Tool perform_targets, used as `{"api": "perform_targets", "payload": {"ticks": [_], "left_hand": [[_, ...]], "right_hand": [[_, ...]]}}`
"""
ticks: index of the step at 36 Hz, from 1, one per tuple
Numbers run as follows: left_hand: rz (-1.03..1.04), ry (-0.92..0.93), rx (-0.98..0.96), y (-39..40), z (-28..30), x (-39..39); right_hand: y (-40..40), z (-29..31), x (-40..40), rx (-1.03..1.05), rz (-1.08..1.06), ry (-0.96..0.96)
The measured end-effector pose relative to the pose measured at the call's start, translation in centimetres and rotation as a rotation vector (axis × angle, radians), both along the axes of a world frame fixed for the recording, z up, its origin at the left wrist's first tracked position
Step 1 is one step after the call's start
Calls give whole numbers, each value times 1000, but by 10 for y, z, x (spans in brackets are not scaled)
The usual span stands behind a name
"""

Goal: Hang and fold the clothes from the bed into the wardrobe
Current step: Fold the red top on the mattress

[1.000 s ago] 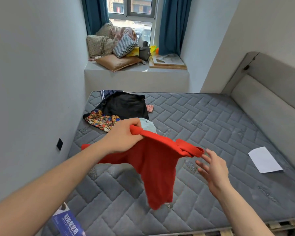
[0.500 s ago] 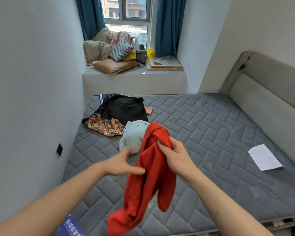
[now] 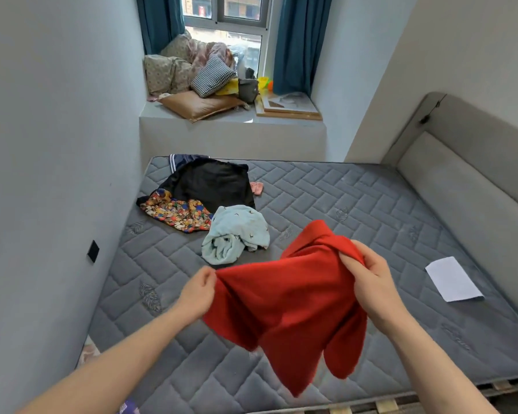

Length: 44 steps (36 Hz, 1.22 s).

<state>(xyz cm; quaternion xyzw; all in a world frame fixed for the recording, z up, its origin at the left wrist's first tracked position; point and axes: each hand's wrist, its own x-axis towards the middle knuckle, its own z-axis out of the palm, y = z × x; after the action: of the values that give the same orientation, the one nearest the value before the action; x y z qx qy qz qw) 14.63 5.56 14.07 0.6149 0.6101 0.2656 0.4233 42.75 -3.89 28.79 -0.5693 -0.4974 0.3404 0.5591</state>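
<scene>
A red garment (image 3: 287, 306) hangs in the air above the grey quilted mattress (image 3: 356, 210), stretched between both hands. My left hand (image 3: 196, 294) pinches its left edge. My right hand (image 3: 371, 279) grips a bunched fold at its upper right. Behind it on the mattress lie a crumpled light blue garment (image 3: 235, 233), a black garment (image 3: 213, 182), a colourful patterned garment (image 3: 177, 212) and a small pink item (image 3: 257, 187). No wardrobe is in view.
A white sheet of paper (image 3: 453, 279) lies on the right of the mattress. The padded headboard (image 3: 473, 180) runs along the right. Cushions and bedding (image 3: 192, 76) crowd the window ledge. A grey wall (image 3: 57, 174) closes the left side.
The garment went from dangling bunched in my right hand to being spread out. My left hand took hold of its left edge and moved left; my right hand moved right.
</scene>
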Motion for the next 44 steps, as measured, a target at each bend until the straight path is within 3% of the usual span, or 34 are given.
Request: {"api": "perform_targets", "payload": {"ticks": [4, 6, 8, 13, 17, 19, 23, 28, 33, 37, 44], "left_hand": [[-9, -47, 213, 26, 33, -25], [-78, -55, 190, 34, 42, -37], [-155, 54, 105, 37, 42, -47], [-321, 502, -328, 27, 18, -73], [-409, 485, -813, 3, -18, -96], [-465, 429, -936, -15, -38, -101], [-474, 435, -671, -33, -63, -83], [-476, 246, -316, -33, -42, -20], [-594, 52, -269, -35, -21, 38], [-561, -113, -304, -35, -17, 67], [-379, -126, -187, -9, -6, 62]], "right_hand": [[-10, -14, 34, -71, -102, -63], [-13, -26, 47, -106, -128, -56], [-15, -38, 55, -153, -118, -48], [-20, -70, 49, -311, -13, -87], [-20, -81, 31, -402, 58, 49], [-19, -84, 23, -444, 88, 56], [-12, -78, 2, -457, 210, -42], [2, -71, -21, -439, 342, -78], [10, -55, -25, -384, 374, -50], [13, -39, -16, -357, 357, -44], [8, -25, 17, -326, 234, -16]]}}
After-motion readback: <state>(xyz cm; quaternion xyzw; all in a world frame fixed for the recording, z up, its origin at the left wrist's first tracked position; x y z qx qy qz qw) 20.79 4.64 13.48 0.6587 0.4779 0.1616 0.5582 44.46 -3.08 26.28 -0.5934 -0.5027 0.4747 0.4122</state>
